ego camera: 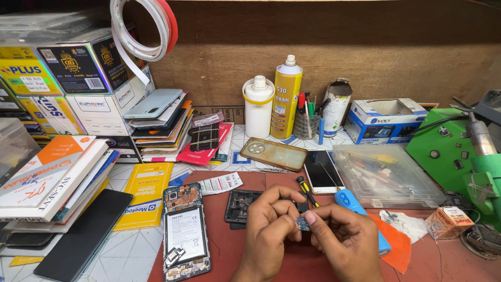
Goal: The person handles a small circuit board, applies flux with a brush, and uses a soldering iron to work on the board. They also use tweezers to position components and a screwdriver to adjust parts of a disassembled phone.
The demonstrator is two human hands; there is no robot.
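My left hand (269, 232) and my right hand (342, 240) meet over the red work mat (454, 261). Together they pinch a small blue circuit board (302, 224) between their fingertips. A blue pen-shaped tool (350, 202) lies under my right hand, and whether that hand grips it I cannot tell. To the left lies an opened phone (185, 232) with its battery and mainboard exposed. A black phone part (239, 206) sits just beyond my left hand. A black and yellow screwdriver (308, 190) lies between the hands and a white-screened phone (322, 171).
Stacks of boxes and phone cases (78, 115) fill the left side. A white bottle (258, 107), a yellow spray can (286, 99), a tool cup (307, 122) and a blue box (383, 120) line the back. A clear plastic case (386, 175) and green machine (459, 151) stand right.
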